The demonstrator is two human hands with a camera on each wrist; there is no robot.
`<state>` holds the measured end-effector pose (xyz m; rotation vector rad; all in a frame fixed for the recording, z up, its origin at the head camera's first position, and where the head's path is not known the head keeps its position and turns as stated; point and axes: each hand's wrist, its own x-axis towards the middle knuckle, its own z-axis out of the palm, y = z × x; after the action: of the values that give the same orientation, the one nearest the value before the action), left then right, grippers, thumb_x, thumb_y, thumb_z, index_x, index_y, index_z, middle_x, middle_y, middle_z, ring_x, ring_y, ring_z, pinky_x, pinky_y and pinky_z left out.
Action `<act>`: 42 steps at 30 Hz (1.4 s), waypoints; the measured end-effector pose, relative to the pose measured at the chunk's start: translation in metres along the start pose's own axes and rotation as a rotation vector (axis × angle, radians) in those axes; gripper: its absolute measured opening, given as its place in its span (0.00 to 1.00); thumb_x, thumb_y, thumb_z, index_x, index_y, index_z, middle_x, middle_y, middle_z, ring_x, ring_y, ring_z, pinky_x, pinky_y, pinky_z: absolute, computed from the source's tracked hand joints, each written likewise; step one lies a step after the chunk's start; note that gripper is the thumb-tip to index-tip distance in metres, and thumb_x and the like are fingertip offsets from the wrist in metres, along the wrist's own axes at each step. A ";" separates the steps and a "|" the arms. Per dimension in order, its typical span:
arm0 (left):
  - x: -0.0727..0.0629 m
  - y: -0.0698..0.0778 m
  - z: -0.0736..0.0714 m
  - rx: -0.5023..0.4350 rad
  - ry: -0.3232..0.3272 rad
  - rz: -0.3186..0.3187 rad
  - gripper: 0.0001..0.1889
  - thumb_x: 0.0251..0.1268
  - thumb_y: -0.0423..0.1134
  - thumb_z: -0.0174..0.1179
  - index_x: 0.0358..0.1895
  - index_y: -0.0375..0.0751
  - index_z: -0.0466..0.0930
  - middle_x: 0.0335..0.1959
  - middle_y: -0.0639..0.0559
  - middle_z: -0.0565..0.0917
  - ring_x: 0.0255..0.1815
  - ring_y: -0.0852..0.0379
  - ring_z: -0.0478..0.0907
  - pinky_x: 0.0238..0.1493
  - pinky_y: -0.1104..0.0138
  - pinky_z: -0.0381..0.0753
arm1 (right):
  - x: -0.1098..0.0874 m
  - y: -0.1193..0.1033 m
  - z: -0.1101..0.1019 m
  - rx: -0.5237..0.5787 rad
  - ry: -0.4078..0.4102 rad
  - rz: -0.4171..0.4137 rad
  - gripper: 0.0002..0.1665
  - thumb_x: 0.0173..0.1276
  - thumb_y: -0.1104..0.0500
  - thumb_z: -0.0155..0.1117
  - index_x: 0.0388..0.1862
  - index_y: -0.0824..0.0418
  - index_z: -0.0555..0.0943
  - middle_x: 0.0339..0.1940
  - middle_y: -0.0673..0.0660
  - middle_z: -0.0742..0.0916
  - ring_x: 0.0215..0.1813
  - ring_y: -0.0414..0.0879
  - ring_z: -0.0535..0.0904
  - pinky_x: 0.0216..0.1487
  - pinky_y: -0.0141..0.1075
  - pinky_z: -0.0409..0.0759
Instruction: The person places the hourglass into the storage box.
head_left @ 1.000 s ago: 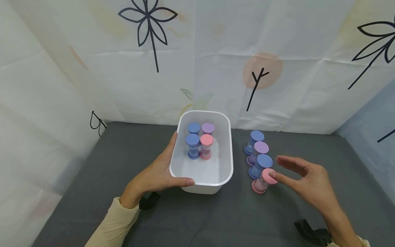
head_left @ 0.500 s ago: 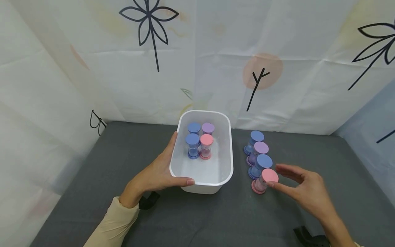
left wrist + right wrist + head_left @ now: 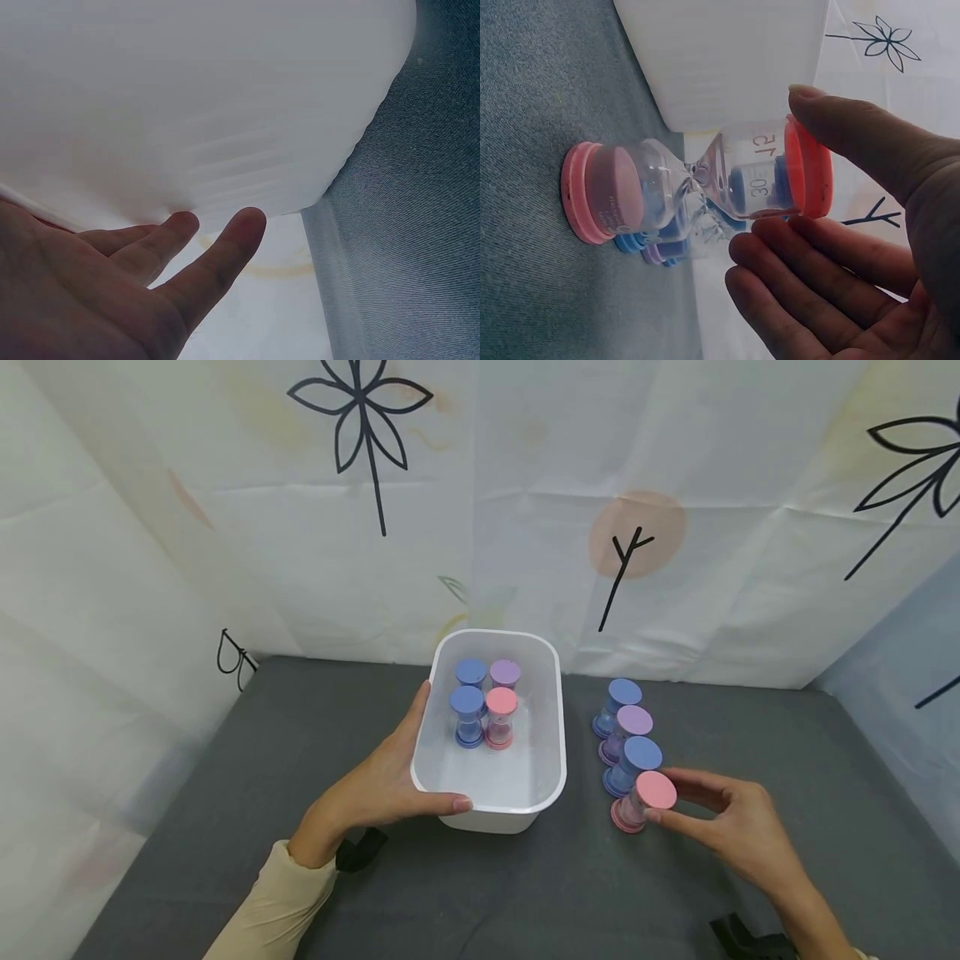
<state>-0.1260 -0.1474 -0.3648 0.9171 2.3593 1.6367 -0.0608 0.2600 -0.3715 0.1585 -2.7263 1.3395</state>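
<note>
My left hand (image 3: 375,777) holds a white plastic bin (image 3: 551,777) by its near left corner. The thumb lies over the front rim; in the left wrist view, extended fingers (image 3: 225,255) rest along the wall. Inside the bin stand several small sand timers, including a pink one (image 3: 500,718) and a purple one (image 3: 505,674). My right hand (image 3: 731,818) pinches the cap of a pink sand timer (image 3: 651,795) standing on the table, the nearest of a row. In the right wrist view the thumb (image 3: 847,124) and fingers meet opposite sides of its cap.
Behind the gripped timer, a blue sand timer (image 3: 637,758), a purple one (image 3: 632,724) and another blue one (image 3: 621,695) stand in line right of the bin. Dark grey cloth (image 3: 555,893) covers the table. A patterned white curtain (image 3: 525,552) hangs along the back.
My right hand has moved slightly down and left and closed its thumb and fingers around the pink timer's cap. My left hand and the bin have stayed in place.
</note>
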 end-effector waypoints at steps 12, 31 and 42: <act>0.000 0.001 0.000 0.000 -0.002 0.000 0.72 0.45 0.44 0.83 0.82 0.66 0.30 0.81 0.56 0.53 0.63 0.53 0.74 0.54 0.51 0.81 | 0.000 0.003 0.005 0.028 0.029 -0.052 0.26 0.52 0.63 0.84 0.52 0.62 0.87 0.46 0.49 0.90 0.47 0.28 0.84 0.42 0.24 0.81; -0.001 0.003 0.000 0.003 0.003 -0.006 0.72 0.45 0.44 0.83 0.82 0.66 0.30 0.81 0.57 0.53 0.63 0.55 0.74 0.54 0.55 0.81 | -0.009 -0.030 -0.007 0.049 0.117 -0.181 0.28 0.46 0.72 0.84 0.49 0.63 0.87 0.43 0.49 0.90 0.46 0.35 0.85 0.47 0.22 0.78; 0.000 0.000 0.000 0.011 0.006 0.001 0.72 0.44 0.45 0.84 0.82 0.66 0.30 0.81 0.57 0.53 0.64 0.57 0.73 0.55 0.49 0.80 | 0.000 -0.068 -0.023 0.108 0.148 -0.339 0.33 0.38 0.82 0.81 0.47 0.69 0.86 0.42 0.56 0.90 0.45 0.41 0.85 0.53 0.26 0.78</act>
<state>-0.1257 -0.1474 -0.3652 0.9159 2.3750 1.6306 -0.0506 0.2366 -0.3041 0.4854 -2.3733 1.3386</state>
